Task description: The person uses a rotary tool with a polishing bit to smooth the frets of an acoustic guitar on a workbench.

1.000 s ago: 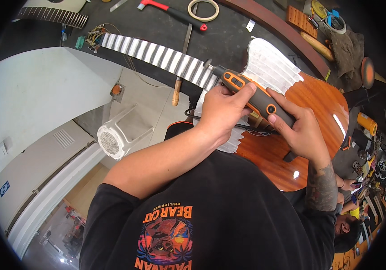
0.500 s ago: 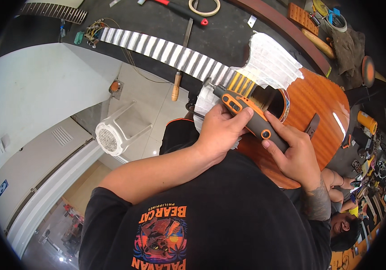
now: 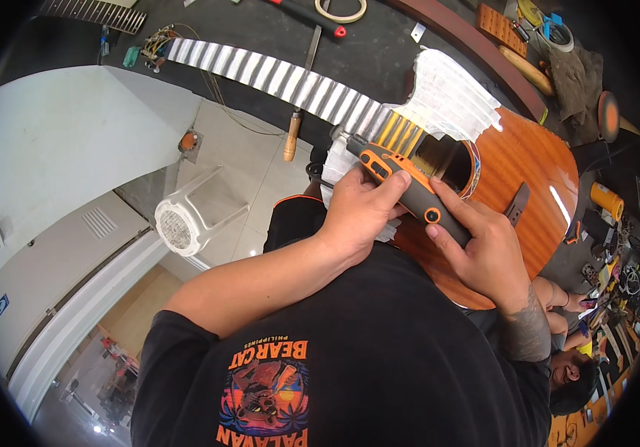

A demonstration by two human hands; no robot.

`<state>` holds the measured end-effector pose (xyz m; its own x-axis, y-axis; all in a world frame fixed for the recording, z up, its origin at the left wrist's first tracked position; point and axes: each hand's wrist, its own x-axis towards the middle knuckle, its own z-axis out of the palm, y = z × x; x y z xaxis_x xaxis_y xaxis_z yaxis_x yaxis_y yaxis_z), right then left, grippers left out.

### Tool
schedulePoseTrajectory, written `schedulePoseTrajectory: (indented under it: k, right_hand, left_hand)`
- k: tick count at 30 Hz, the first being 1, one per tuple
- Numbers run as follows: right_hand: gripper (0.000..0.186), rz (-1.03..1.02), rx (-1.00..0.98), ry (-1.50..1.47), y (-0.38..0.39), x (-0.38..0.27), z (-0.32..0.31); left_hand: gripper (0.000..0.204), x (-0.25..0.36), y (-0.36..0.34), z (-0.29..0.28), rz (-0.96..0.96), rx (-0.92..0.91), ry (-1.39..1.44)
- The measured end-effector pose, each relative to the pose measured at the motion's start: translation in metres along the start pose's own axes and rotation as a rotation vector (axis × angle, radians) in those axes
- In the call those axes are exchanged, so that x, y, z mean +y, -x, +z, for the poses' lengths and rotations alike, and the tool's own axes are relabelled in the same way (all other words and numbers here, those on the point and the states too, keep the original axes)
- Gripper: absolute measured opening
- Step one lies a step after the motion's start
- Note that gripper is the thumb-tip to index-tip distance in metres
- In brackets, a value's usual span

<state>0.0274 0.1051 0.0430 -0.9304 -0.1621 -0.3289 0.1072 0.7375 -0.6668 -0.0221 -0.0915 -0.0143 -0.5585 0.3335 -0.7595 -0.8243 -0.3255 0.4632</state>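
Observation:
A dark grey and orange rotary tool (image 3: 418, 200) lies slantwise across the front of an acoustic guitar (image 3: 525, 153). My left hand (image 3: 357, 212) wraps round its middle, thumb on top near the switches. My right hand (image 3: 487, 249) grips the rear end between thumb and fingers. The tool's tip is at the near edge of the fretboard (image 3: 279, 82), close to where neck and body meet; its exact contact is too small to tell. White tape strips cover the wood between the frets, with some yellow strips beside the sound hole (image 3: 450, 160). More white tape (image 3: 454, 97) masks the upper body.
On the dark bench lie a wooden-handled file (image 3: 292, 138), a tape roll (image 3: 341, 9) and a red-and-black tool (image 3: 301, 16). A white stool (image 3: 178, 227) stands on the floor at left. Another person (image 3: 569, 372) sits at lower right, near a cluttered tool bench.
The rotary tool and both hands have shifted slightly left, the tip moving a little along the neck's edge. Both hands keep their hold.

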Motion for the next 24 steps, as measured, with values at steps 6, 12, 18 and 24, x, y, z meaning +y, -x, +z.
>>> schedulePoseTrajectory:
  k: [6,12,18,24]
  right_hand:
    - [0.055,0.002,0.022,-0.029,-0.0012,-0.0004,0.0001]
    - [0.054,0.006,0.036,-0.053,-0.0021,0.0002,-0.0011]
    - [0.054,0.048,-0.003,-0.040,-0.0042,0.0003,-0.0053]
    - [0.055,0.059,-0.008,-0.053,-0.0071,0.0009,-0.0082]
  left_hand:
    - [0.038,-0.0006,-0.0023,-0.0015,0.012,-0.015,-0.008]
    - [0.037,-0.0002,-0.0042,0.0011,0.016,-0.014,0.021]
    - [0.036,0.0019,-0.0053,0.0040,0.016,-0.012,0.011]
    - [0.037,0.0010,-0.0089,0.0036,0.023,-0.016,0.012]
